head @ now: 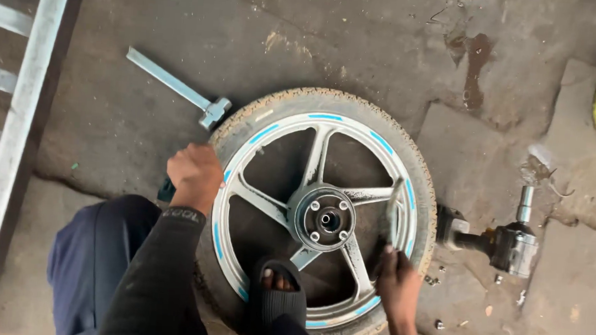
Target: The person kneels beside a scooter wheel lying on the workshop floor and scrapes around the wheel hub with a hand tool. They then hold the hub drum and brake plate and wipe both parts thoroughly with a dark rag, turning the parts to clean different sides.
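Head view, looking down: a motorcycle wheel [323,214] lies flat on the stained concrete floor [121,122], its silver five-spoke rim with blue stripes facing up, the tyre still round it. A foot in a black sandal [277,290] stands on the near edge of the tyre. The left hand [195,173] sits at the wheel's left edge, fingers curled tight round a dark handle [166,190] that is mostly hidden beneath the hand. The right hand [396,280] is at the right side of the rim, its fingers closed round a thin metal bar [392,211] that stands up against the rim's inner edge; the bar is blurred.

No containers show. Just beyond the tyre's upper left edge lies a long grey metal lever [179,88], its head almost touching the rubber. To the right, just beside the tyre, lies an impact wrench [503,245], with small bolts [436,281] scattered near it. A metal rail frame [11,129] borders the far left, well apart from the wheel; bare floor lies open beyond the wheel at top.
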